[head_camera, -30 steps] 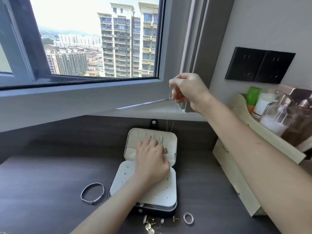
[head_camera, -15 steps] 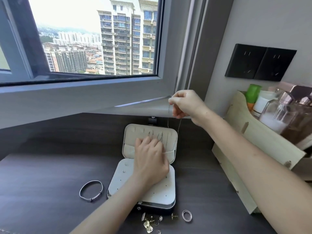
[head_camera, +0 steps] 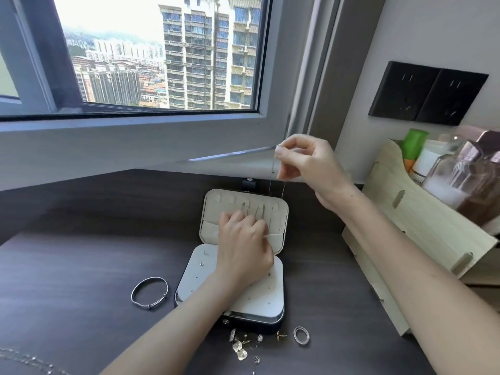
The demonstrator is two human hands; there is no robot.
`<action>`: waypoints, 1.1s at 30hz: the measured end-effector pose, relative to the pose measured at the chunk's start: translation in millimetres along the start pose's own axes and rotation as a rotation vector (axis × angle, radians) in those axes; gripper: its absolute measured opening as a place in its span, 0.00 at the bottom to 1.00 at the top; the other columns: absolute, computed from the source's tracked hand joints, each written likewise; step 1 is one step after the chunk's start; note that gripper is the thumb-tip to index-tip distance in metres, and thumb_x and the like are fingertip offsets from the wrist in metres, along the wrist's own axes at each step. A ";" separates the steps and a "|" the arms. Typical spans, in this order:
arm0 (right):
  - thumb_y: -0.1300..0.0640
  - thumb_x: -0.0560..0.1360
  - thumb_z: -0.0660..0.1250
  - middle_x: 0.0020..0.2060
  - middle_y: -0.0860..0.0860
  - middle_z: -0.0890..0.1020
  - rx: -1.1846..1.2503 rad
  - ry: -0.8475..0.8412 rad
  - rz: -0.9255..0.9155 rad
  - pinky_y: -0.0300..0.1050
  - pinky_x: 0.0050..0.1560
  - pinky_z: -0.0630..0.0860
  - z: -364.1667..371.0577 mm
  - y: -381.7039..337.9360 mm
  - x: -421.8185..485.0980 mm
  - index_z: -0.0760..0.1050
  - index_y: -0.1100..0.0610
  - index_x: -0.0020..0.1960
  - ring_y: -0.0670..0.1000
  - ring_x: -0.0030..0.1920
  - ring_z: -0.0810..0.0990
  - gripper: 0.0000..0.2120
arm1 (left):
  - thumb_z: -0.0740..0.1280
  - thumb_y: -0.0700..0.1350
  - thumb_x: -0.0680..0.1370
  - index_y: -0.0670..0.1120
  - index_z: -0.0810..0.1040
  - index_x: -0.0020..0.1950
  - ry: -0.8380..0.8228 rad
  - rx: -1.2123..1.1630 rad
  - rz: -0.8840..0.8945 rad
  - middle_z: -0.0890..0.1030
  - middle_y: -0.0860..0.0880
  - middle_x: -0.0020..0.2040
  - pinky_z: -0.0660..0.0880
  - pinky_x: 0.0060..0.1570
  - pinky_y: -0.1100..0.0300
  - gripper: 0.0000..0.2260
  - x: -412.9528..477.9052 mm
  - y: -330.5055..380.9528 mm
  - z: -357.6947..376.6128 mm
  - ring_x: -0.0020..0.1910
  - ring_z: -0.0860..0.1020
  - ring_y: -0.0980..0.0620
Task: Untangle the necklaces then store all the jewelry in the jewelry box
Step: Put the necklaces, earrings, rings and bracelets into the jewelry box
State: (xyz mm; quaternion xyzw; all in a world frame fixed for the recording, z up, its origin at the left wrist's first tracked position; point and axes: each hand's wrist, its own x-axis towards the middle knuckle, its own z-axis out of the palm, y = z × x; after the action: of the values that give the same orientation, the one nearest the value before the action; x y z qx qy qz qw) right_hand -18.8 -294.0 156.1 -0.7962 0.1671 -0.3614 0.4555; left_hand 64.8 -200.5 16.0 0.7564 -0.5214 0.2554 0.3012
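Observation:
An open jewelry box (head_camera: 273, 307) lies on the dark desk, its cream lid (head_camera: 213, 201) folded back toward the window. My left hand (head_camera: 243, 244) rests on the lid's pocket, fingers curled over its flap. My right hand (head_camera: 303, 161) is raised above the box's back right corner and pinches a thin necklace chain (head_camera: 272, 169), which hangs down toward the lid. A silver bangle (head_camera: 149, 292) lies left of the box. Several earrings (head_camera: 240, 347) and a ring (head_camera: 301, 335) lie in front of it.
A pale wooden organizer (head_camera: 422, 228) with bottles stands at the right. Black wall sockets (head_camera: 427, 96) sit above it. The window ledge (head_camera: 135, 147) runs behind the box. Another chain (head_camera: 27, 361) lies at the bottom left edge.
My right hand has come down from high above the box to just over its back corner, lowering the chain. My left hand stays on the lid.

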 end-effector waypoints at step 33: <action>0.55 0.66 0.73 0.31 0.51 0.75 -1.072 0.244 -0.283 0.46 0.41 0.66 23.8 70.0 -31.6 0.81 0.54 0.34 0.55 0.36 0.74 0.04 | 0.66 0.44 0.61 0.49 0.75 0.29 0.011 -0.104 -0.055 0.75 0.54 0.27 0.50 0.37 0.58 0.01 0.8 -2.3 0.6 0.32 0.69 0.50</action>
State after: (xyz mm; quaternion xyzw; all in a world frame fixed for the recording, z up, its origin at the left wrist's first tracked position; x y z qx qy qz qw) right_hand -18.6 -297.9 75.8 -0.8834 0.2701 -0.3728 -0.0881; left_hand 67.3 -200.8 15.8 0.7524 -0.5112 0.2238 0.3499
